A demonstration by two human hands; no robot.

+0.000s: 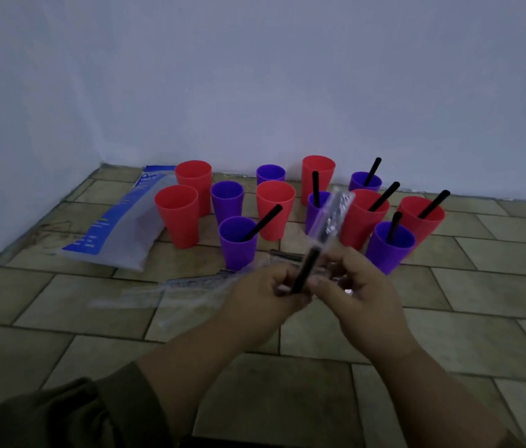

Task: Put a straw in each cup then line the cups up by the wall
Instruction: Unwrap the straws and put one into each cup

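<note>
12 cups: 6 red, 6 purple, stood in a loose cluster on floor near wall; not yet lined up.
Straws fitted: 6 cups, i.e. 5 toward person's right + front purple cup.
Straws wanted: 6 cups, e.g. front-left red cup.
Item in hand: black straw, part drawn out of clear wrapper, held above floor just in front of cluster.
L hand: grip clamped on bare lower end of straw.
R hand: grip clamped on wrapper, as judged; fingertips partly hidden.
Floor litter: spent wrappers; blue-white bag beside left cups.
Risk 1: hands may be jerked fwd when wrapper lets go; cups close ahead could be knocked, as they look light & empty.
Risk 2: a cup could be tipped if its leaning straw is brushed during reach-over.
Risk 3: loose film could be dragged along or caught under cups when they are slid to wall.
Risk 4: rear strawless cups could be missed; count to be re-checked.
</note>
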